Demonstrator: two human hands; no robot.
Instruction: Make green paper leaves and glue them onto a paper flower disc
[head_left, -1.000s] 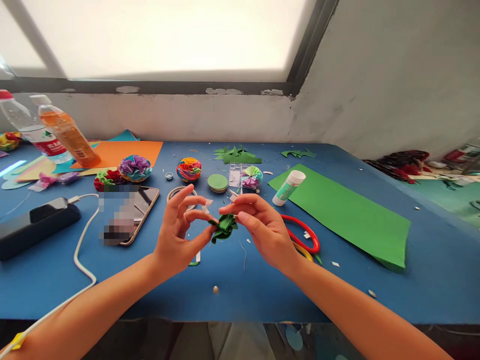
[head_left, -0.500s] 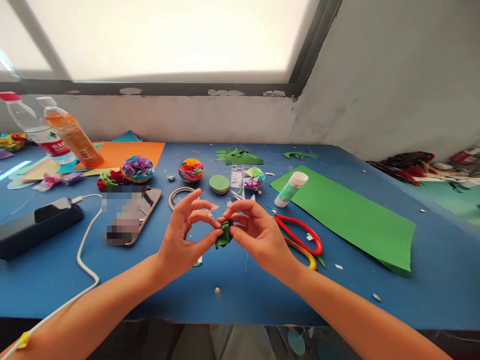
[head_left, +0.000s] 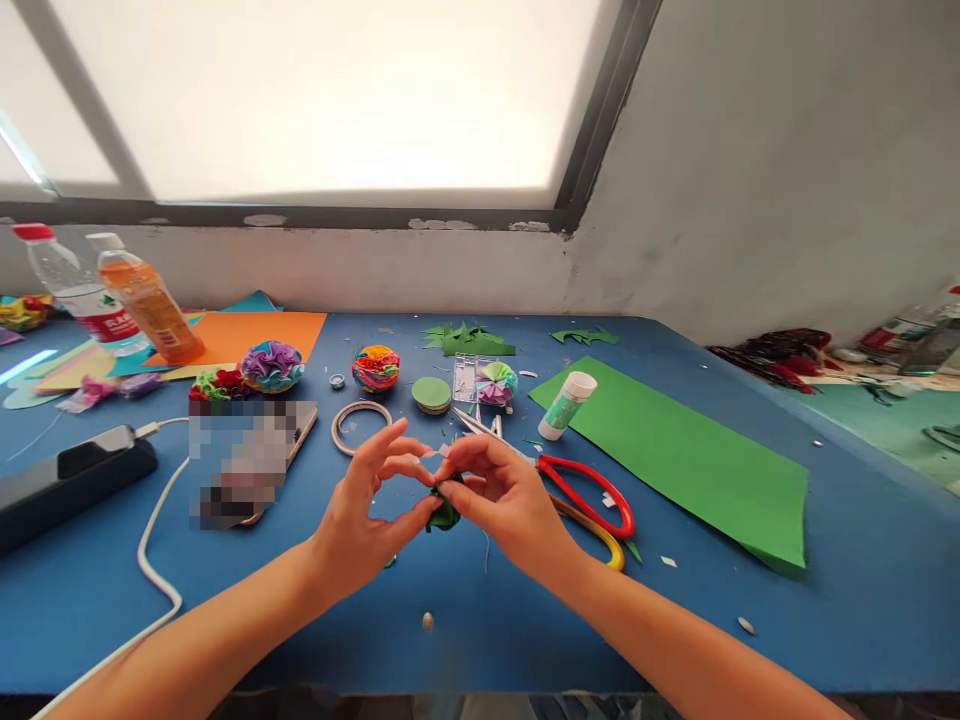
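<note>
A small, dark green pleated piece (head_left: 444, 514) is held between my two hands above the blue table (head_left: 360, 655). My left hand (head_left: 356, 515) pinches its left side between thumb and fingertips, the index finger raised and curved. The thumb and fingers of my right hand (head_left: 510, 500) close on its upper right side and hide part of it. A thin thread (head_left: 487, 555) hangs below the right hand. Just beyond the right hand lie scissors with red and yellow handles (head_left: 628, 515), their blades pointing away to the left.
A roll of tape (head_left: 335, 432), a green disc stack (head_left: 431, 392) and ruffled colourful balls (head_left: 376, 369) lie behind the hands. To the right are a glue stick (head_left: 568, 405) and a green sheet (head_left: 697, 465). A phone (head_left: 259, 465), cable (head_left: 150, 565) and bottles (head_left: 154, 305) occupy the left.
The head view has tilted up a little, so the table and things appear lower. My right thumb and fingers now cover more of the green piece's top.
</note>
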